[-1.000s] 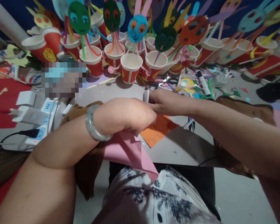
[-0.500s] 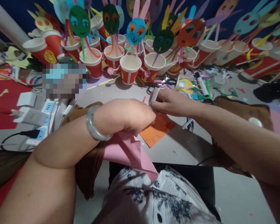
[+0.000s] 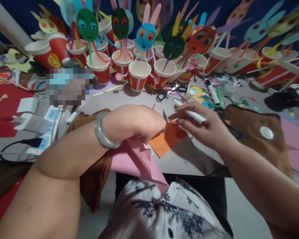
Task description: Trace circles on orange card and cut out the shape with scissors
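Orange paper (image 3: 161,145) marked with faint ring outlines lies flat on the grey table (image 3: 109,102), straight ahead of the seated body, and that is where I see both hands from my post. At its left side I have the left hand (image 3: 136,121), knuckles up, wrist bent and circled by a grey-green bangle (image 3: 98,131). Its fingers curl down out of sight behind the hand, so I cannot tell whether they are apart, together or clamped on anything.

On the other side, the right hand (image 3: 201,122) holds a white pen (image 3: 196,117) slantwise, its lower end gripped near the thumb. The forward fingers are slightly spread and reach over the paper's far edge; whether they touch it, I cannot tell. Between the two hands I pick out a small dark tip, too blurred to name.

Under the left wrist I see creased pink paper (image 3: 133,162), one corner hanging past the table edge towards the patterned shirt (image 3: 149,215). Black-handled scissors (image 3: 161,96) lie just beyond the hands. Farther back I count on red paper cups (image 3: 139,78) standing in rows, with a blue paper face (image 3: 146,37) raised above the front one. To my left is a white power strip (image 3: 50,122); to my right, a brown cloth (image 3: 254,132) bearing a white disc (image 3: 266,132).
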The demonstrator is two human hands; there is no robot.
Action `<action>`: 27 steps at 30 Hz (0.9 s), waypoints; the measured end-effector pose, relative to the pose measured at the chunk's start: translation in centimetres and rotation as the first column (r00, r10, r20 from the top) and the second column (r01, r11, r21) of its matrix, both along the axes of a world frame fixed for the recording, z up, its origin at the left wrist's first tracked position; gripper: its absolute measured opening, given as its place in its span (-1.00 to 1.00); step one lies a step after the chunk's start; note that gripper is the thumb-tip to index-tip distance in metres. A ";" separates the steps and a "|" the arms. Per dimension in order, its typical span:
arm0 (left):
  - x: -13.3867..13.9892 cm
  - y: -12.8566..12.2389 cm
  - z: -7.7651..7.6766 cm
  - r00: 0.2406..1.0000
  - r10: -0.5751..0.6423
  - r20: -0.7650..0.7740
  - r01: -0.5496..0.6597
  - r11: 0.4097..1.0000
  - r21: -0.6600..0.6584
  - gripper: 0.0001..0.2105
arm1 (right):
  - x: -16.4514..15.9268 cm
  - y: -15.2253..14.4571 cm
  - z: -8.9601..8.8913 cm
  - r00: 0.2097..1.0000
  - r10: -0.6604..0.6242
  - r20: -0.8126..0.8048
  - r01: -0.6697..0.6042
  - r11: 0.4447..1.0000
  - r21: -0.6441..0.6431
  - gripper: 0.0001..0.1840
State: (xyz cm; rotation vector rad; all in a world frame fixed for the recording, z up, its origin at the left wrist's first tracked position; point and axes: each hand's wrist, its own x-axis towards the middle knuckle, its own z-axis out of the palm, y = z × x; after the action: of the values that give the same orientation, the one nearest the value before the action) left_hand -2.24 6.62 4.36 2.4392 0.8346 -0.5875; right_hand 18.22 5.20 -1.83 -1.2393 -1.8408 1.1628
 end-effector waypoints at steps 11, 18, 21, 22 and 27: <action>-0.1 0.3 0.4 0.998 -0.057 -0.025 0.056 0.997 -0.048 -0.51 | -1.5 -2.7 -3.0 0.976 0.004 0.219 -0.034 0.991 0.132 -0.74; -0.4 0.5 1.1 0.999 -0.001 -0.040 0.002 1.000 0.013 -0.52 | -1.8 -2.5 -2.3 0.956 0.017 0.292 -0.063 0.987 0.150 -0.86; -0.4 0.3 1.1 0.996 0.002 -0.087 -0.003 1.000 -0.008 -0.60 | -1.5 -2.2 -2.3 0.959 0.004 0.283 -0.044 0.990 0.132 -0.88; -0.4 0.2 1.1 0.995 -0.004 -0.096 0.004 1.000 -0.006 -0.65 | -1.4 -2.1 -2.3 0.962 -0.003 0.274 -0.034 0.991 0.130 -0.87; -0.2 0.0 0.7 0.990 -0.038 -0.138 0.038 0.999 -0.001 -0.72 | -1.0 -1.8 -2.5 0.977 -0.029 0.210 0.002 0.992 0.128 -0.80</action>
State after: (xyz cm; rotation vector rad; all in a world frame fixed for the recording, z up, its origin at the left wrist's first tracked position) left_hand -2.40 6.67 5.08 2.4422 0.8445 -0.7776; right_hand 17.20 3.38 -4.28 -1.3444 -2.0218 0.9179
